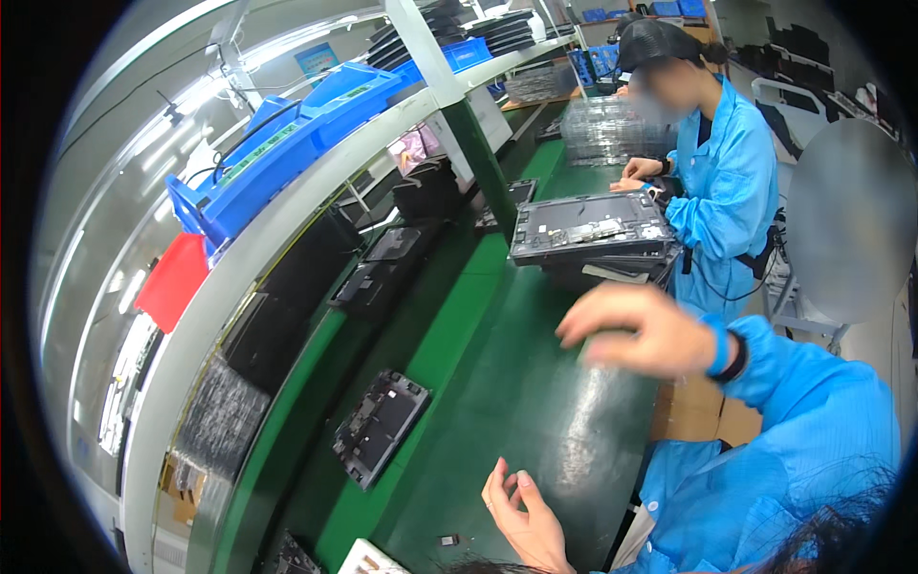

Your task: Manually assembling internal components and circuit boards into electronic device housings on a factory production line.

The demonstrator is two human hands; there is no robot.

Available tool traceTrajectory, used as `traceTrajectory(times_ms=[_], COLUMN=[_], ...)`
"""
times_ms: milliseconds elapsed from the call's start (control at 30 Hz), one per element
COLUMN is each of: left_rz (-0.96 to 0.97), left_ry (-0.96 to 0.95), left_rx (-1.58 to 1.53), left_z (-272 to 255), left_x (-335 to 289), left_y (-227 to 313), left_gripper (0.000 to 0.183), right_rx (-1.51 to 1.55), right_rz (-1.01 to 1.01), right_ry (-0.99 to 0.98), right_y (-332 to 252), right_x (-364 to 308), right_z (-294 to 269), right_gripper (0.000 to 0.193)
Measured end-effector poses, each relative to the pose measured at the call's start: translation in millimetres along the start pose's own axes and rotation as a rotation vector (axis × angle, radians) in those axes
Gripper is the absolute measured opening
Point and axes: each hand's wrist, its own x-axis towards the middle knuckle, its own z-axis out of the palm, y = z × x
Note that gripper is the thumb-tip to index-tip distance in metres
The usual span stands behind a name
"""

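Note:
My right hand (636,330) hovers blurred above the green conveyor mat (497,383), fingers spread and holding nothing; a black strap sits at its wrist below a blue sleeve. My left hand (521,512) rests low at the near edge, palm up with fingers loosely curled, and nothing shows in it. A small dark part (448,540) lies on the mat just left of that hand. A black tablet frame (380,426) lies flat further left. A stack of grey tablet housings (588,230) stands ahead of my right hand.
A co-worker in a blue coat (727,191) works at the far end beside clear trays (612,124). Blue bins (287,143) sit on the white shelf rail above. Black trays (382,268) line the bench's left side. A white item (368,560) lies at the bottom edge.

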Motion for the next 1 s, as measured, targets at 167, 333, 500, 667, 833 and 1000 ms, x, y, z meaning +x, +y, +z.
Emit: traceTrajectory(times_ms=[167,333,500,667,833,1000], left_rz=[0.041,0.037,-0.002,-0.006,-0.066,-0.095], left_ry=[-0.260,-0.484,-0.643,-0.604,-0.445,-0.412], left_rx=[-0.210,-0.337,-0.416,-0.394,-0.387,-0.351], left_z=[35,85,149,150,111,92], left_x=[-7,-8,5,10,31,39], left_y=[94,111,109,101,88,84], left_gripper=[0.044,0.051,0.062,0.061,0.053,0.054], right_rx=[-0.077,-0.072,0.119,0.557,0.691,1.117], right_rz=[0.299,0.515,0.492,0.528,0.643,0.910], right_ry=[0.673,0.207,0.463,0.635,0.622,0.584], right_y=[161,223,162,175,203,239], right_x=[-9,-7,11,13,9,-10], right_z=[-132,-178,-156,-172,-169,-186], right_gripper=[0.053,0.072,0.065,0.066,0.047,0.032])
